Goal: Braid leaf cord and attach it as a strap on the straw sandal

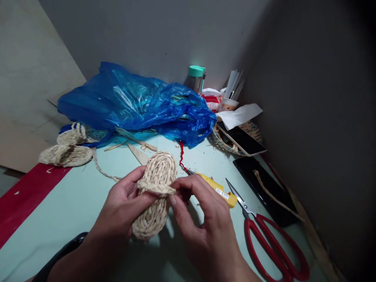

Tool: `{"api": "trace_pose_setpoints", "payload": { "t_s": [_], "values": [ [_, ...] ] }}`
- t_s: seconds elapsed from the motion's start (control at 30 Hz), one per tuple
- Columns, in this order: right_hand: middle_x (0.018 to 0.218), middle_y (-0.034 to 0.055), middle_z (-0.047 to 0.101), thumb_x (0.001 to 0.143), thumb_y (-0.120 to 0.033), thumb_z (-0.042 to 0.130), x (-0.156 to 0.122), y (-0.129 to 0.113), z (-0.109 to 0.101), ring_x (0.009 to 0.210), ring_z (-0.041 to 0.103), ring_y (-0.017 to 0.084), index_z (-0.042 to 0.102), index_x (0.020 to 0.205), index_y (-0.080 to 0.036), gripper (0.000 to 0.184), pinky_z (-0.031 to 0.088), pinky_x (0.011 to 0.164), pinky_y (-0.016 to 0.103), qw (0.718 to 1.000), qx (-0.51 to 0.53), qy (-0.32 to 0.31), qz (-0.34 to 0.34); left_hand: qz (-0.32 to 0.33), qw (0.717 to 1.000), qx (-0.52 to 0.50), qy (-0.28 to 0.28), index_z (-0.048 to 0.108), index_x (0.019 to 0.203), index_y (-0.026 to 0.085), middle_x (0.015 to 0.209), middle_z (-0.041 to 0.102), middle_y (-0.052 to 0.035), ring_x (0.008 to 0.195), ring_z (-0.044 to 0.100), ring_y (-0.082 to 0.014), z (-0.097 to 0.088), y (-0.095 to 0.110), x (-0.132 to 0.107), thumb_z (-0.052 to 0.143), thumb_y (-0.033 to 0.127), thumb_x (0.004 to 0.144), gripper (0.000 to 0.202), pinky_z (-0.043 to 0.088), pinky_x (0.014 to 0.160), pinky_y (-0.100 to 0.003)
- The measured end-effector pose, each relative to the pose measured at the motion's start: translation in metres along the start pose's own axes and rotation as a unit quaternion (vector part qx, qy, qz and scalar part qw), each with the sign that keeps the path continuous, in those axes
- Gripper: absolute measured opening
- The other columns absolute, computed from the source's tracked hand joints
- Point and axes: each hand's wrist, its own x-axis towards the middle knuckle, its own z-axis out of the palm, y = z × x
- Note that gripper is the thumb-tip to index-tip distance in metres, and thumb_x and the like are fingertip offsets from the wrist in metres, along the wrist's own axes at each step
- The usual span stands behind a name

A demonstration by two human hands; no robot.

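Note:
A small oval sole of braided straw point(155, 196) is held above the pale green table point(73, 203). My left hand point(123, 207) grips it from the left, thumb pressed on a braided strap that crosses its middle. My right hand point(202, 223) pinches the strap's right end against the sole's edge. A yellow glue gun point(219, 190) lies just behind my right hand.
Red-handled scissors point(264, 239) lie at the right. A black tray point(264, 188) and a phone point(242, 139) on a woven basket sit behind them. A blue plastic bag point(132, 103), a flask point(196, 78) and finished straw pieces point(66, 150) are at the back and left.

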Motion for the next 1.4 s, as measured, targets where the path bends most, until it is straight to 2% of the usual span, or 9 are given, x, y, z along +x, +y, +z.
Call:
{"api": "trace_pose_setpoints", "payload": {
  "t_s": [0.2, 0.4, 0.6, 0.77, 0.83, 0.97, 1.13, 1.3, 1.4],
  "values": [
    [0.079, -0.0002, 0.065, 0.085, -0.008, 0.059, -0.004, 0.004, 0.004, 0.075, 0.062, 0.011, 0.064, 0.086, -0.016, 0.010, 0.046, 0.067, 0.024, 0.999, -0.022, 0.010, -0.028, 0.003, 0.999, 0.034, -0.001, 0.064, 0.115, 0.020, 0.100, 0.078, -0.0049, 0.083, 0.075, -0.0234, 0.000, 0.000, 0.000, 0.084, 0.015, 0.059, 0.059, 0.054, 0.057, -0.020],
    [0.078, 0.0035, 0.065, 0.088, -0.007, 0.057, -0.006, 0.010, 0.007, 0.075, 0.060, 0.016, 0.065, 0.084, -0.014, 0.012, 0.047, 0.066, 0.030, 0.998, -0.024, -0.012, -0.060, -0.002, 0.999, 0.045, 0.017, 0.063, 0.119, 0.020, 0.093, 0.078, -0.0032, 0.078, 0.074, -0.0217, -0.002, -0.004, 0.003, 0.085, 0.017, 0.059, 0.064, 0.056, 0.065, -0.022],
    [0.080, 0.0028, 0.063, 0.090, -0.007, 0.056, -0.007, 0.008, 0.006, 0.077, 0.060, 0.015, 0.065, 0.086, -0.015, 0.012, 0.047, 0.067, 0.030, 0.999, -0.012, -0.034, -0.039, -0.008, 0.999, -0.010, -0.032, 0.069, 0.111, 0.021, 0.087, 0.078, -0.0031, 0.074, 0.072, -0.0203, -0.005, -0.005, 0.008, 0.083, 0.023, 0.064, 0.049, 0.053, 0.061, -0.021],
    [0.084, 0.0018, 0.062, 0.092, -0.009, 0.052, -0.008, 0.008, 0.004, 0.081, 0.060, 0.014, 0.062, 0.088, -0.017, 0.013, 0.047, 0.070, 0.028, 0.998, -0.021, -0.050, -0.038, -0.018, 0.998, -0.020, -0.048, 0.066, 0.121, 0.021, 0.095, 0.077, -0.0054, 0.077, 0.073, -0.0220, -0.003, -0.004, 0.006, 0.082, 0.025, 0.069, 0.054, 0.054, 0.067, -0.025],
    [0.087, 0.0013, 0.063, 0.092, -0.011, 0.053, -0.009, 0.009, 0.003, 0.081, 0.061, 0.013, 0.060, 0.100, -0.018, 0.012, 0.049, 0.072, 0.028, 0.996, -0.042, -0.053, -0.051, -0.013, 0.998, -0.013, -0.057, 0.065, 0.122, 0.020, 0.095, 0.077, -0.0064, 0.077, 0.072, -0.0222, -0.005, -0.004, 0.006, 0.081, 0.026, 0.071, 0.054, 0.055, 0.069, -0.027],
    [0.088, -0.0016, 0.066, 0.091, -0.018, 0.056, -0.010, 0.006, -0.001, 0.077, 0.063, 0.013, 0.044, 0.132, -0.021, 0.042, 0.051, 0.073, 0.028, 0.996, -0.084, -0.011, -0.036, 0.009, 0.998, 0.002, -0.064, 0.062, 0.125, 0.020, 0.101, 0.077, -0.0090, 0.082, 0.073, -0.0256, -0.007, -0.006, 0.007, 0.081, 0.029, 0.072, 0.058, 0.055, 0.071, -0.030],
    [0.084, -0.0028, 0.062, 0.094, -0.027, 0.051, -0.005, 0.000, -0.007, 0.070, 0.061, 0.012, 0.052, 0.115, -0.023, 0.022, 0.049, 0.066, 0.027, 0.995, -0.071, 0.031, 0.057, 0.004, 0.999, -0.004, -0.047, 0.060, 0.129, 0.021, 0.111, 0.075, -0.0082, 0.096, 0.070, -0.0252, -0.008, -0.005, 0.008, 0.080, 0.025, 0.072, 0.060, 0.053, 0.075, -0.027],
    [0.079, -0.0023, 0.060, 0.094, -0.025, 0.054, -0.002, 0.004, -0.010, 0.069, 0.061, 0.013, 0.055, 0.104, -0.022, 0.011, 0.046, 0.062, 0.026, 0.997, -0.072, -0.013, 0.025, 0.012, 0.998, -0.032, -0.054, 0.065, 0.122, 0.019, 0.110, 0.074, -0.0079, 0.097, 0.069, -0.0245, -0.009, -0.006, 0.011, 0.075, 0.011, 0.068, 0.055, 0.052, 0.068, -0.023],
    [0.079, -0.0005, 0.061, 0.094, -0.026, 0.052, -0.003, 0.004, -0.008, 0.070, 0.062, 0.014, 0.056, 0.102, -0.021, 0.010, 0.047, 0.062, 0.027, 0.997, -0.059, -0.045, 0.038, 0.012, 0.997, -0.043, -0.055, 0.065, 0.121, 0.018, 0.108, 0.075, -0.0080, 0.093, 0.070, -0.0238, -0.009, -0.006, 0.011, 0.074, 0.010, 0.069, 0.053, 0.052, 0.066, -0.023]
  ]
}}
